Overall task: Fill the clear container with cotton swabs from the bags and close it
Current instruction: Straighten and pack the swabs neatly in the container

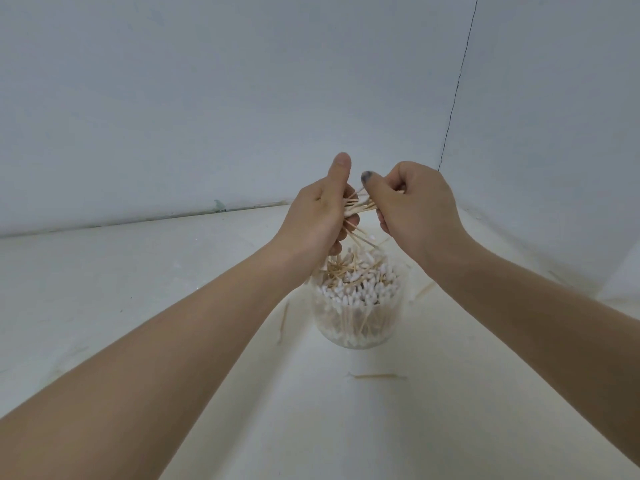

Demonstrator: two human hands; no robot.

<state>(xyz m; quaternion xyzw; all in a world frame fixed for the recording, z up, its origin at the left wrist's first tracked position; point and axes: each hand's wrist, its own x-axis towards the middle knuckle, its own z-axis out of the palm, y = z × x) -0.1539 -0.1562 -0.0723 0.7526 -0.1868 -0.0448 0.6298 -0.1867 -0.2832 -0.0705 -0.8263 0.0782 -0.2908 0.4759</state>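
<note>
The clear container [358, 317] stood upright on the pale surface [138, 306], a little in front of the person and directly beneath both hands. It was packed with cotton swabs [360, 292] standing on end, white tips up and reaching its rim, with a looser tangle lying crosswise on top. By my judgement the filling was close to done, and the closing had not been started.

Above the opening, the left hand [320, 216] and the right hand [412, 206] together held a loose bundle of swabs [358, 207]. The left fingers were curled round one end with the thumb standing up free; the right hand pinched the other end, fingers folded in and the thumb pressing over the sticks. Holding the bundle right over the mouth made sense: several sticks hung down slantwise from the left hand towards the pile, so anything slipping would land inside.

A few stray swabs lay on the surface near the container, one to its left [284, 322] and one nearer the person [377, 376]. No lid and no bags were in sight. The left wrist hid the container's left rim, and whether the right fingers held all the sticks or only some could not be made out.
</note>
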